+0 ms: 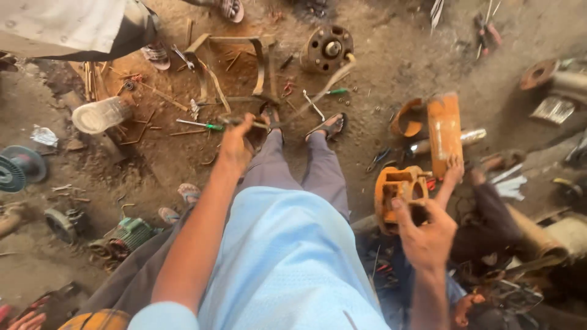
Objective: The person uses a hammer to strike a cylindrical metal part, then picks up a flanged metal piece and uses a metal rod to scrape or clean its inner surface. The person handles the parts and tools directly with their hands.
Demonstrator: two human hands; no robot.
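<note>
My left hand [235,145] reaches out over the dirt floor, closed around one end of a long thin bent metal strip [318,91] that runs up and right toward a round hub. My right hand [426,237] grips an orange cast-metal housing [396,188] at my right side. Just beyond it, another person's hand [454,171] rests on the base of a tall orange metal piece [444,129]. Below me are my grey trousers and sandalled feet [327,125].
A round metal hub [328,49] and a bent flat-bar frame [235,64] lie ahead. To the left are a green-handled screwdriver [205,125], a clear plastic jar [101,115], a blue fan wheel [18,168] and a green motor [131,232]. Scrap parts crowd the right.
</note>
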